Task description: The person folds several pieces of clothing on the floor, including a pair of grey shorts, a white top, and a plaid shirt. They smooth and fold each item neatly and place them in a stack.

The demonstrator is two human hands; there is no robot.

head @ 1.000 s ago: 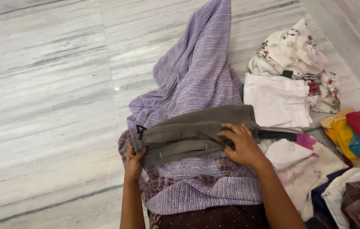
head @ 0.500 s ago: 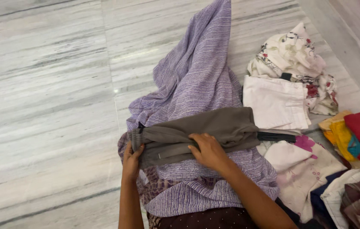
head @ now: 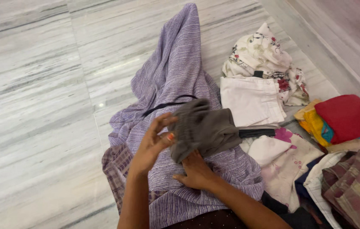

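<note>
A grey folded garment (head: 205, 129) lies bunched on a purple striped cloth (head: 175, 80) spread over my lap and the floor. My left hand (head: 152, 142) is raised at the garment's left edge, fingers spread, thumb touching the fabric. My right hand (head: 195, 171) grips the garment's lower edge from below, fingers tucked under the grey fabric. A thin black cord (head: 167, 104) curves on the purple cloth just behind the garment.
A folded white garment (head: 250, 101) and a floral white cloth (head: 264, 59) lie to the right. Red and yellow folded clothes (head: 341, 118), a pink-flowered cloth (head: 286, 159) and a striped brown cloth (head: 353, 186) pile at the right. Grey marble floor (head: 40, 85) spreads left.
The grey garment was stretched out wide between both hands; now it is folded over into a shorter bundle. My right hand slid under its lower edge and my left hand lifted with fingers spread.
</note>
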